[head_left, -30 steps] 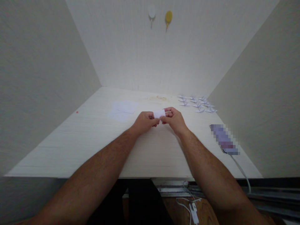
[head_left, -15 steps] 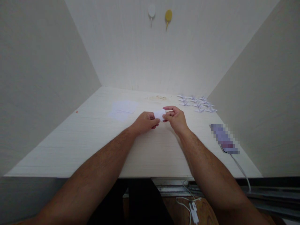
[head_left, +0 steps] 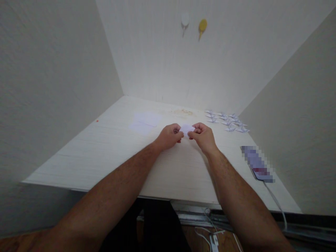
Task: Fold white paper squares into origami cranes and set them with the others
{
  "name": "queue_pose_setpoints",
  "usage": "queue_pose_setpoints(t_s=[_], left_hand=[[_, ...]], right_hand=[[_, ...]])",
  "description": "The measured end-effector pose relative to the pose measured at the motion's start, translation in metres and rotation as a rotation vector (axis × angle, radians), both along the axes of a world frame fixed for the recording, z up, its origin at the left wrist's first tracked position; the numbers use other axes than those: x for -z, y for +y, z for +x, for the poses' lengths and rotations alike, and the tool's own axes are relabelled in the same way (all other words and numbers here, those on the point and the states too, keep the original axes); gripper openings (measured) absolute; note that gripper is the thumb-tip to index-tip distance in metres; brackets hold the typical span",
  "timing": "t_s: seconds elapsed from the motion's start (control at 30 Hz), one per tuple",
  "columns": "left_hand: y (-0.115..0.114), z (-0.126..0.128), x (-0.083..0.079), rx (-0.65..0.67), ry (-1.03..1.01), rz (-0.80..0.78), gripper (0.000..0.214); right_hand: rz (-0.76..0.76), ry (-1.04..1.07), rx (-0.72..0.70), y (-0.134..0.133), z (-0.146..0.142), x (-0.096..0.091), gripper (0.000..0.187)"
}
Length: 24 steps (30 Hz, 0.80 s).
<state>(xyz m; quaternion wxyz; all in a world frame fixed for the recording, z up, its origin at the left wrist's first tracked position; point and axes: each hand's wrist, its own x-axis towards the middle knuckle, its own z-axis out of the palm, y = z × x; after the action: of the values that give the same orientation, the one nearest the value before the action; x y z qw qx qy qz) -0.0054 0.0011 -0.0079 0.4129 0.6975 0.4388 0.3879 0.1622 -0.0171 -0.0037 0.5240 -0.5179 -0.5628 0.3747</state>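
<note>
A small white folded paper (head_left: 187, 129) is pinched between both my hands above the middle of the white table (head_left: 105, 154). My left hand (head_left: 170, 135) grips its left end with fingers curled. My right hand (head_left: 203, 135) grips its right end, fingers closed too. Most of the paper is hidden between my fingers. Flat white paper sheets (head_left: 145, 122) lie on the table to the left of my hands.
Several small folded paper figures (head_left: 227, 121) sit in rows at the back right. A blurred-out flat device (head_left: 257, 163) with a white cable (head_left: 275, 201) lies near the right edge. Walls close the table in on three sides. Two hooks (head_left: 194, 25) hang on the back wall.
The camera has tilted and shifted, so everything sits a little further right and lower. My hands have drawn slightly closer on the paper, and less of it shows.
</note>
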Motion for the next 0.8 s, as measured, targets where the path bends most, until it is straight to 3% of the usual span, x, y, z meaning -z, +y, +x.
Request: queue_pose_setpoints(t_s=[0.27, 0.5, 0.7, 0.8], left_hand=[[0.002, 0.002, -0.001, -0.087, -0.157, -0.013, 0.015], [0.002, 0.005, -0.001, -0.174, -0.341, -0.069, 0.016], [0.004, 0.008, 0.003, -0.075, -0.481, -0.130, 0.018], [0.007, 0.006, 0.006, -0.149, -0.411, -0.088, 0.022]], right_hand=[[-0.142, -0.123, -0.042, -0.002, -0.001, 0.006, 0.010], [-0.149, 0.011, -0.130, -0.002, -0.009, 0.005, 0.014], [-0.117, 0.024, -0.043, -0.003, -0.015, 0.006, 0.020], [0.058, -0.007, 0.127, -0.003, -0.015, 0.007, 0.024]])
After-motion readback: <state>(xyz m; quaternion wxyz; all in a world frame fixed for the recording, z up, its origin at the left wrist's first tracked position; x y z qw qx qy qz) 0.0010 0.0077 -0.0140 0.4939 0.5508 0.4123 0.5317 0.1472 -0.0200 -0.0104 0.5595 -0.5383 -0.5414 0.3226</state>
